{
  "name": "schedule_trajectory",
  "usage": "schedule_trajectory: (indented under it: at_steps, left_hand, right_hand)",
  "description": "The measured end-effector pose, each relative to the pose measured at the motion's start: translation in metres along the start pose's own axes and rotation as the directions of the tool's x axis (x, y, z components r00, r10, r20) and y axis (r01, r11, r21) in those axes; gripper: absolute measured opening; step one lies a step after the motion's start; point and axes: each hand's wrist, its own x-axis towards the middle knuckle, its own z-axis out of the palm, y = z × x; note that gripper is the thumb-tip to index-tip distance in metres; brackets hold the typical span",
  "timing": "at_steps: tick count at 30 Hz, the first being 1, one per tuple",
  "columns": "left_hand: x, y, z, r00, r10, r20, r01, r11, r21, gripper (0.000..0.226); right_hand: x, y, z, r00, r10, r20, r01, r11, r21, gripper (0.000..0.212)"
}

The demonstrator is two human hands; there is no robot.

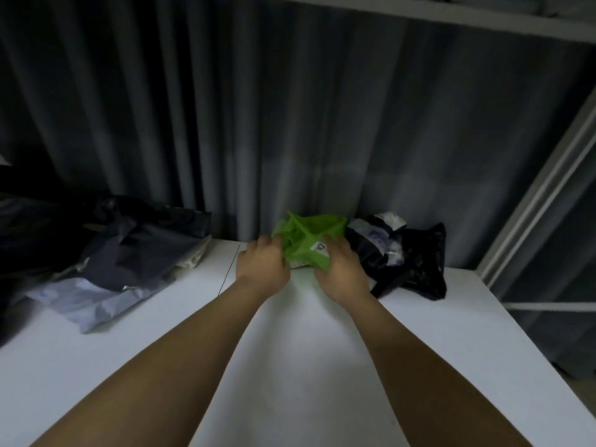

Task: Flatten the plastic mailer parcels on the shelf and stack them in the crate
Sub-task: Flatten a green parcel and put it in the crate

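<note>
A crumpled green plastic mailer (304,240) with a small white label lies at the back of the white shelf (290,350), near the curtain. My left hand (263,264) grips its left side and my right hand (342,271) grips its right side, fingers curled into the plastic. Just right of it sits a crumpled black mailer (409,259) with white labels. A pile of dark grey and pale mailers (122,262) lies at the left of the shelf. No crate is in view.
A dark pleated curtain (258,124) hangs behind the shelf. A white shelf board (451,14) runs overhead and a white frame post (541,195) slants down on the right. The shelf's right edge drops off past the black mailer.
</note>
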Motion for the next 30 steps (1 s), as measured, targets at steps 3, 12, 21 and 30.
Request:
schedule_trajectory:
  at_steps: [3, 12, 21, 30]
  left_hand:
    - [0.011, -0.018, 0.009, 1.0, 0.008, -0.021, -0.007, 0.998, 0.055, 0.05]
    - [0.011, -0.044, 0.019, 1.0, -0.016, 0.0, 0.016, 1.0, 0.024, 0.05]
    - [-0.045, -0.062, -0.004, 0.983, -0.173, -0.057, 0.153, 0.953, -0.26, 0.053]
    - [-0.115, -0.052, -0.038, 0.982, -0.186, -0.002, 0.168, 0.891, -0.422, 0.081]
  right_hand:
    - [0.034, -0.001, 0.018, 1.0, 0.012, -0.001, -0.012, 0.998, -0.058, 0.083]
    - [0.034, 0.0, 0.041, 0.997, -0.068, -0.024, 0.063, 0.984, -0.167, 0.04]
    - [-0.053, -0.019, 0.003, 0.96, -0.207, -0.188, 0.258, 0.917, 0.306, 0.028]
    - [-0.135, -0.038, -0.07, 0.959, -0.13, -0.253, 0.215, 0.914, 0.344, 0.026]
